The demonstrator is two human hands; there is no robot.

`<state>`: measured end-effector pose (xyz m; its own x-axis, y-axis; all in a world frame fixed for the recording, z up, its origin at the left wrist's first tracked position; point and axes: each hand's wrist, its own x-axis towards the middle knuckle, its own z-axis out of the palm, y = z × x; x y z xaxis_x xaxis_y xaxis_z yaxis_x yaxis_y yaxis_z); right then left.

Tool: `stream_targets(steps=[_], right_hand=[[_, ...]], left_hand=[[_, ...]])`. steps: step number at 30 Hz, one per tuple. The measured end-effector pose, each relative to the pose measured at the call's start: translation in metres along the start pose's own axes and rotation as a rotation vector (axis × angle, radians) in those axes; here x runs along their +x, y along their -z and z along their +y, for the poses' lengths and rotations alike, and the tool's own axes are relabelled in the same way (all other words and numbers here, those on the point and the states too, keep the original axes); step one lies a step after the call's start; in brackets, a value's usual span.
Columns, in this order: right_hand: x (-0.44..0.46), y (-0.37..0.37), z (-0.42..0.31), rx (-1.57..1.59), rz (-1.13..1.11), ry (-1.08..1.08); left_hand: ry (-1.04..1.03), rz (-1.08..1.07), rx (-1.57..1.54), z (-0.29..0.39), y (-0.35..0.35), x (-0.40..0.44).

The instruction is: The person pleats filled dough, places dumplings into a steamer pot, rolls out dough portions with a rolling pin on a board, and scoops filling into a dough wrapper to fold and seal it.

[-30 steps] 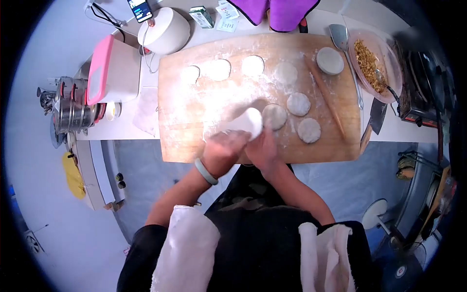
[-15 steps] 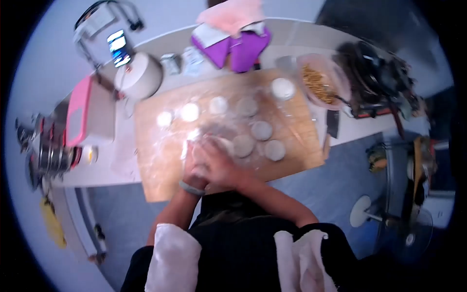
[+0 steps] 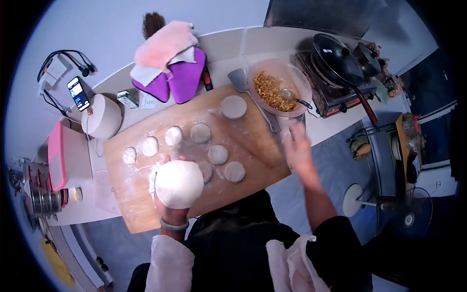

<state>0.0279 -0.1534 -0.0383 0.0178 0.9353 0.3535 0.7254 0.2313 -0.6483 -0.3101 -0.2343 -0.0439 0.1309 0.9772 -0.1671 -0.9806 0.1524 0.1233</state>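
A flat round of white dough (image 3: pixel 179 185) rests on my left hand (image 3: pixel 172 214), which is palm up beneath it, fingertips showing past its far edge. My right hand (image 3: pixel 298 150) is empty and slightly blurred, its fingers stretched out just below the pink bowl (image 3: pixel 305 80). That bowl holds a crumbly brown-yellow filling (image 3: pixel 270 91) with a spoon (image 3: pixel 288 94) in it. On the floury wooden board (image 3: pixel 141 209), several small dough rounds (image 3: pixel 200 132) lie apart, and a larger flat one (image 3: pixel 234 107) is near the far edge.
A metal spatula (image 3: pixel 260 104) lies across the board's edge beside the bowl. Farther right, a black wok (image 3: pixel 337 58) sits on a gas stove (image 3: pixel 326 92). A phone (image 3: pixel 78 93) leans on a white round container (image 3: pixel 102 117); a pink-lidded box (image 3: pixel 73 155) and purple cloth (image 3: pixel 185 80) are nearby.
My hands were together over the board and have come apart. The left now holds the dough round up on its palm; the right has moved across to the bowl. The view has shifted right.
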Motion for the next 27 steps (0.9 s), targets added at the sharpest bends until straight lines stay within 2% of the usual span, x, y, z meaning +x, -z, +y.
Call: stream_targets(steps=[1, 3, 5, 6, 7, 10, 13, 16, 19, 22, 25, 27], right_hand=[[0.026, 0.016, 0.028, -0.119, 0.036, 0.086], [0.075, 0.028, 0.099, -0.437, -0.059, 0.077], [0.114, 0.027, 0.153, -0.664, -0.25, 0.147], [0.129, 0.02, 0.18, -0.778, -0.446, 0.104], [0.143, 0.013, 0.202, -0.894, -0.637, 0.071], [0.168, -0.002, 0.238, -0.901, -0.791, 0.106], [0.188, -0.009, 0.246, -0.859, -0.922, 0.031], [0.193, -0.008, 0.256, -0.738, -0.914, -0.011], [0.203, -0.01, 0.248, -0.831, -0.982, 0.042], [0.205, -0.021, 0.286, -0.667, -0.734, 0.076], [0.216, 0.01, 0.249, -0.552, -0.675, 0.033], [0.202, 0.023, 0.237, -0.544, -0.692, 0.092]], left_hand=[[0.025, 0.036, 0.01, -0.014, 0.005, 0.006], [0.059, 0.094, -0.009, -0.06, 0.0, 0.022], [0.092, 0.156, -0.071, -0.104, 0.007, 0.038], [0.153, 0.111, -0.309, -0.126, -0.005, 0.047], [0.114, 0.111, -0.285, -0.145, -0.012, 0.056], [0.014, 0.065, -0.204, -0.188, -0.029, 0.076], [-0.026, 0.064, -0.154, -0.216, -0.03, 0.085], [-0.047, 0.128, -0.164, -0.23, -0.021, 0.092], [-0.041, 0.193, -0.279, -0.238, -0.01, 0.105], [-0.022, 0.176, -0.219, -0.248, -0.007, 0.125], [0.009, 0.142, -0.138, -0.256, -0.004, 0.155], [0.047, 0.144, -0.116, -0.261, 0.001, 0.178]])
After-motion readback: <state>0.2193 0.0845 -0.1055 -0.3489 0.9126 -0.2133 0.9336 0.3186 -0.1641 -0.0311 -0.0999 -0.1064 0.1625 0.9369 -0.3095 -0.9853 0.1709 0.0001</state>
